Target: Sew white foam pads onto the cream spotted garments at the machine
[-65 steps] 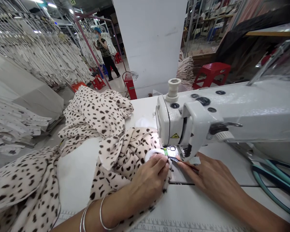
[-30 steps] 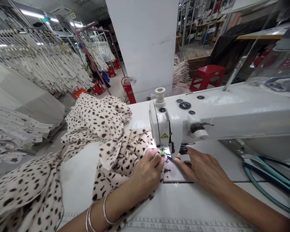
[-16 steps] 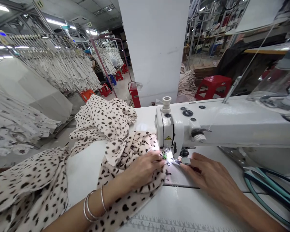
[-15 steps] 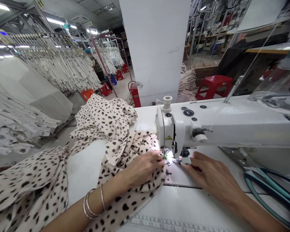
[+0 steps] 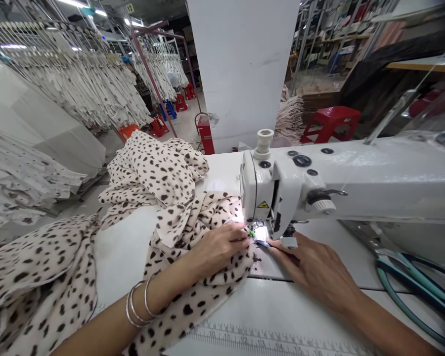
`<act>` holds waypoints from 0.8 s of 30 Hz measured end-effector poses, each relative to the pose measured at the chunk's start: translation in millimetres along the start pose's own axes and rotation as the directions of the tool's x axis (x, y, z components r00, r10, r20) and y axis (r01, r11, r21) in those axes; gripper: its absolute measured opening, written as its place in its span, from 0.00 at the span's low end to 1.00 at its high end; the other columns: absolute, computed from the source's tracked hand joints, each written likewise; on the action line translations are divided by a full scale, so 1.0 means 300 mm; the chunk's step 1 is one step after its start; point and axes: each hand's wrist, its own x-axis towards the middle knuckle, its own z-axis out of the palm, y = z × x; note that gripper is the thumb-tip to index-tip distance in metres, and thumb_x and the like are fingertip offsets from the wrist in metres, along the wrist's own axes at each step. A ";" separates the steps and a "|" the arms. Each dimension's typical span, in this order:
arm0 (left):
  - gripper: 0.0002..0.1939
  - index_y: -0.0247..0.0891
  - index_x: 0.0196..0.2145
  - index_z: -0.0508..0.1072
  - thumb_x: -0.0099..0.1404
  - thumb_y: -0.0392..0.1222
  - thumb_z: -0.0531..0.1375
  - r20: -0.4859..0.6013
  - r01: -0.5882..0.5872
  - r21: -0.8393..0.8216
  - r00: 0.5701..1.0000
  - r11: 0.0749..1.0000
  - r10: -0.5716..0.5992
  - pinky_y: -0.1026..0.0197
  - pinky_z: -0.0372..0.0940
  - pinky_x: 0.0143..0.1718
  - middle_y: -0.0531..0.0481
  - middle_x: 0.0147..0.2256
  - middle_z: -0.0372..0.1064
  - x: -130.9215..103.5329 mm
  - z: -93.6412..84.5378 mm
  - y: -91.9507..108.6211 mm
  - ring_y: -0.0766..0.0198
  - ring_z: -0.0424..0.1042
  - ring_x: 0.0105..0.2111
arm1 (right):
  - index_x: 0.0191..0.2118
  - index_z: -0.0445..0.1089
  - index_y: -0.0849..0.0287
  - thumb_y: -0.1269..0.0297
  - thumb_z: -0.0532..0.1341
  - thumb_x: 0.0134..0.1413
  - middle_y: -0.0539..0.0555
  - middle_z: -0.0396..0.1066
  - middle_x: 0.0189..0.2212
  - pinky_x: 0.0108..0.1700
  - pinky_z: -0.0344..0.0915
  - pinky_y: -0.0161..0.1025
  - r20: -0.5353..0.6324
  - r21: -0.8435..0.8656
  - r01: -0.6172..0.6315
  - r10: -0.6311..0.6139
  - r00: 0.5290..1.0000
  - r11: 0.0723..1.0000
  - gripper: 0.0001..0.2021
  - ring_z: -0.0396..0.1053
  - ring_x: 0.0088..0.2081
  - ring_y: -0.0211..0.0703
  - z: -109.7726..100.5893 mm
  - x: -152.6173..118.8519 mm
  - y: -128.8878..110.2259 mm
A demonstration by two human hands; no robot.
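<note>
Pale fabric with dark spots (image 5: pixel 207 217) lies bunched to the left of a white sewing machine (image 5: pixel 359 188). My left hand (image 5: pixel 218 249) is closed on the fabric's edge, its fingertips beside a small green part (image 5: pixel 251 231) near the lit needle area. From the right, my right hand (image 5: pixel 311 262) pinches a small dark metal tool (image 5: pixel 262 243), whose tip points left at the fabric edge just in front of the needle area. A light grey band (image 5: pixel 289 242) sits on a finger of this hand.
Teal-handled scissors (image 5: pixel 411 291) lie at the right. A printed ruler scale (image 5: pixel 259 341) runs along the near table edge. More spotted fabric (image 5: pixel 40 267) is at the left. Behind stand a white pillar (image 5: pixel 241 74), red stools (image 5: pixel 332 122) and racks of hanging garments (image 5: pixel 77 89).
The view has shifted slightly. The tool in my right hand has moved left, closer to my left fingertips and the fabric edge. My left hand keeps its hold.
</note>
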 end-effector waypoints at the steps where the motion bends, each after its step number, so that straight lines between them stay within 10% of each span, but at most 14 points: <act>1: 0.15 0.33 0.41 0.71 0.72 0.29 0.46 -0.005 0.005 -0.001 1.000 1.000 -0.005 0.62 0.71 0.40 0.45 0.35 0.70 0.001 0.000 -0.002 0.62 0.71 0.41 | 0.33 0.77 0.58 0.56 0.49 0.67 0.52 0.66 0.24 0.20 0.53 0.33 0.001 -0.016 -0.001 0.001 1.000 1.000 0.21 0.64 0.19 0.36 0.000 0.002 0.001; 6: 0.14 0.32 0.38 0.72 0.72 0.30 0.47 -0.011 0.023 0.038 1.000 0.999 -0.023 0.64 0.68 0.35 0.47 0.32 0.68 0.013 0.001 -0.002 0.63 0.69 0.37 | 0.21 0.68 0.59 0.57 0.50 0.66 0.53 0.68 0.25 0.21 0.53 0.33 0.017 -0.091 0.000 0.002 1.000 0.996 0.24 0.63 0.18 0.35 -0.001 0.012 0.002; 13: 0.12 0.32 0.34 0.73 0.71 0.30 0.50 0.003 0.073 0.042 0.997 0.996 -0.073 0.67 0.65 0.29 0.47 0.33 0.67 0.026 0.013 -0.020 0.64 0.67 0.34 | 0.30 0.69 0.57 0.62 0.53 0.63 0.49 0.65 0.22 0.19 0.50 0.32 -0.031 -0.140 -0.018 0.014 0.999 0.990 0.13 0.60 0.16 0.35 -0.006 0.018 0.024; 24: 0.12 0.33 0.32 0.71 0.66 0.24 0.51 0.024 0.106 -0.002 0.994 0.994 -0.106 0.67 0.65 0.31 0.47 0.33 0.66 0.034 0.031 -0.041 0.63 0.67 0.36 | 0.46 0.70 0.59 0.69 0.49 0.60 0.63 0.68 0.38 0.40 0.60 0.53 -0.204 -0.349 -0.111 0.041 0.978 0.931 0.15 0.65 0.44 0.60 0.034 0.003 0.100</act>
